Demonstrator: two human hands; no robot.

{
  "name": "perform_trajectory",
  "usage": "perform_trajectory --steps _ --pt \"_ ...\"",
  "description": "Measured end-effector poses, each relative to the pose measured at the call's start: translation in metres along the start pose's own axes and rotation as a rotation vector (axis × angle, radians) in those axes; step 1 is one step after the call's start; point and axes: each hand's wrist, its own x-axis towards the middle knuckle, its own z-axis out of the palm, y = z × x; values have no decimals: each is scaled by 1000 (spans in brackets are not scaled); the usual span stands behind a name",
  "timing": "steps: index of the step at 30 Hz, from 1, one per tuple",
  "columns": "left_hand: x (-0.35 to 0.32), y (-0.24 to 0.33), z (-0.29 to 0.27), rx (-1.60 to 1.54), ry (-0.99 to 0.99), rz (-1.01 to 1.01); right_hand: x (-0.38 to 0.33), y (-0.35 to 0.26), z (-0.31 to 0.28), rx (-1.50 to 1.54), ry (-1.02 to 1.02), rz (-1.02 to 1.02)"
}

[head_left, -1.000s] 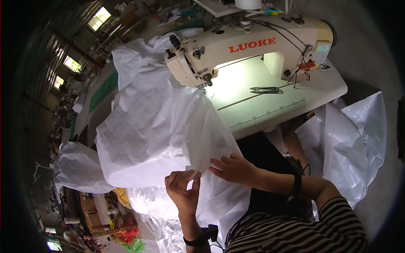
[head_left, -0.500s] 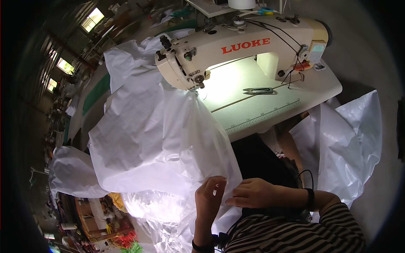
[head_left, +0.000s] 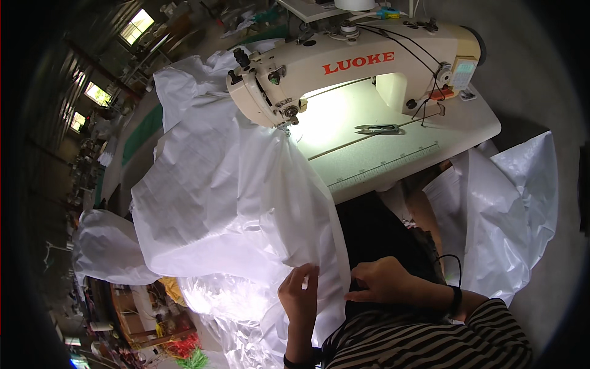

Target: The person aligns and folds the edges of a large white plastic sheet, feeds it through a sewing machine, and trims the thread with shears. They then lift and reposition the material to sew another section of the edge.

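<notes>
Left hand (head_left: pixel 299 298) and right hand (head_left: pixel 390 280) come closer to the body

A second ago, both hands were farther up the white sheet (head_left: pixel 203 184). Now they are lower and nearer the striped shirt (head_left: pixel 430 335), and the space between them has grown. The left hand is over the sheet, near its right edge. Its thumb and finger make a little ring, but I cannot tell if they pinch the sheet. The right hand is over the dark lap (head_left: pixel 372 240), just beside that edge. Its fingers are bent, and I cannot tell if they hold anything. The sheet still goes up to the needle end of the sewing machine (head_left: pixel 356 64). So it seems only the near edge is being handled. The thread snips (head_left: pixel 378 129) lie in the same place.
</notes>
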Motion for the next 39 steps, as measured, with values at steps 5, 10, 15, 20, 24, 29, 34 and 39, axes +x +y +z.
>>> perform_trajectory --steps 5,10,15,20,24,29,34,39 --pt "1 16 -4 87 -204 69 -1 -10 14 203 -199 -11" --pt "3 23 1 -124 -237 -4 -7 -10 19 351 -194 -76" --pt "1 30 -3 -497 -277 -265 9 -11 -6 290 -307 -142" --pt "0 46 10 -99 -150 130 63 14 -22 1276 145 368" --pt "2 49 26 104 -167 315 87 20 -8 544 97 194" --pt "-6 36 30 164 -375 297 79 16 -6 -21 214 243" --pt "-29 -23 17 -302 -243 43 67 10 -6 -200 317 90" --pt "-60 -133 39 94 -293 -650 63 3 -10 -492 226 64"
